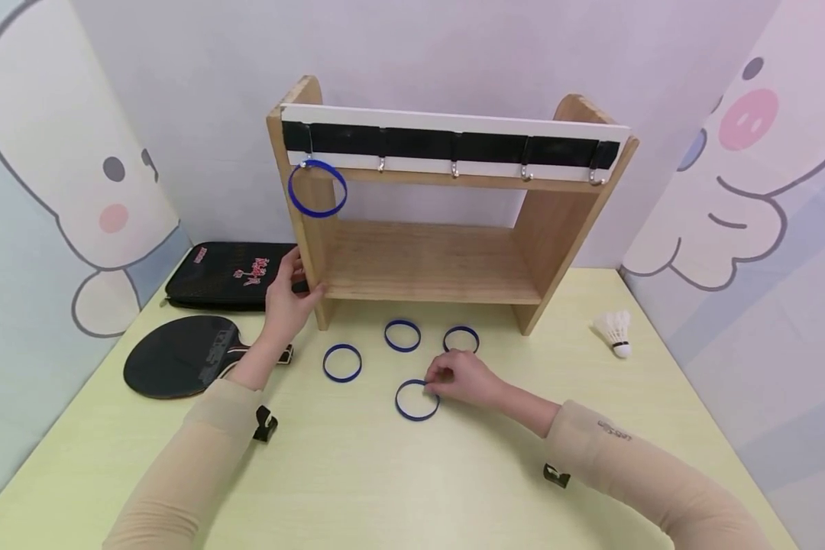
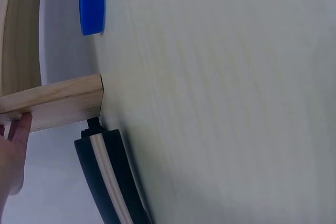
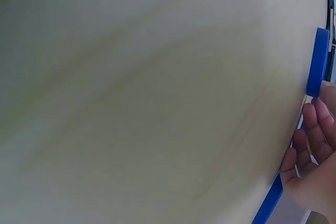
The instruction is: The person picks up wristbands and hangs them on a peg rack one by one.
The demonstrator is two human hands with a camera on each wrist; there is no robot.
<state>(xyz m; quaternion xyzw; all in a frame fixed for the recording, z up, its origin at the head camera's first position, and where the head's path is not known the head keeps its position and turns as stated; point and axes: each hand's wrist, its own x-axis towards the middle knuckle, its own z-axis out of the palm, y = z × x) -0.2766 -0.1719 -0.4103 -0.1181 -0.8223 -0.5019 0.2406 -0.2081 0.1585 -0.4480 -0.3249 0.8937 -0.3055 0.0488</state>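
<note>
A wooden rack (image 1: 426, 263) stands on the table, a white-and-black strip (image 1: 419, 149) with several metal hooks across its top. On the leftmost hook hangs a blue ring (image 1: 344, 200). My left hand (image 1: 289, 302) grips the rack's left side panel (image 2: 63, 98) low down, thumb at its front edge. In front of the rack my right hand (image 1: 466, 378) pinches the right edge of the nearest blue ring (image 1: 412, 418), which lies on the table. Thumb and curled fingers show beside a blue ring (image 3: 317, 61) in the right wrist view.
More blue rings lie at the left (image 1: 342, 380), middle (image 1: 402, 349) and right (image 1: 461, 328). A table tennis bat (image 1: 179, 355) and a black zip case (image 1: 230, 267) are left of the rack. To the right lies a shuttlecock (image 1: 615, 332). Walls stand behind and at both sides.
</note>
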